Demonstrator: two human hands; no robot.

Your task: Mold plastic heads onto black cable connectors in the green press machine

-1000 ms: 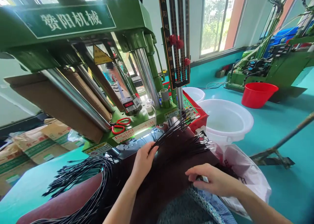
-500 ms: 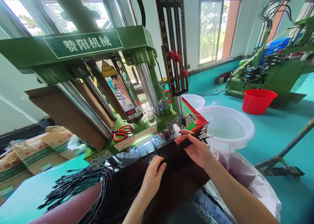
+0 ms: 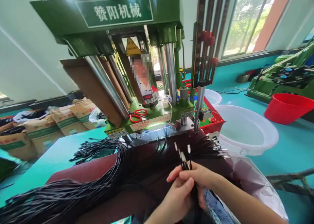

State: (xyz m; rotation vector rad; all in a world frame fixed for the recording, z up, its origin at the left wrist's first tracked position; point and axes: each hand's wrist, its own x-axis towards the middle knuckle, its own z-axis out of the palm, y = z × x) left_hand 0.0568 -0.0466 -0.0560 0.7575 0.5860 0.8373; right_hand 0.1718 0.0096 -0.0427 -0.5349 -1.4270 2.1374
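Both of my hands meet low in the view, right of the middle, around one bunch of black cables [image 3: 193, 193]. My left hand [image 3: 178, 198] is closed round the bunch from the left. From the right, my right hand [image 3: 201, 176] wraps it, thumb across the front. Several metal-tipped connectors [image 3: 182, 156] point up above my fingers. More cables with silvery ends [image 3: 213, 148] lie on the dark red surface [image 3: 103, 173] to the right. A large bundle of black cables [image 3: 63, 194] curves over the left side.
The green press [image 3: 162, 114] stands ahead, with red-handled scissors [image 3: 138, 115] on its ledge. A red control panel [image 3: 213, 119], a white tub [image 3: 247, 126] and a red bucket [image 3: 289, 108] are on the right. Paper sacks [image 3: 41, 129] stand at the left.
My hands have come together lower down, nearer my body, and the connector ends now point up. The camera view has turned left and down.
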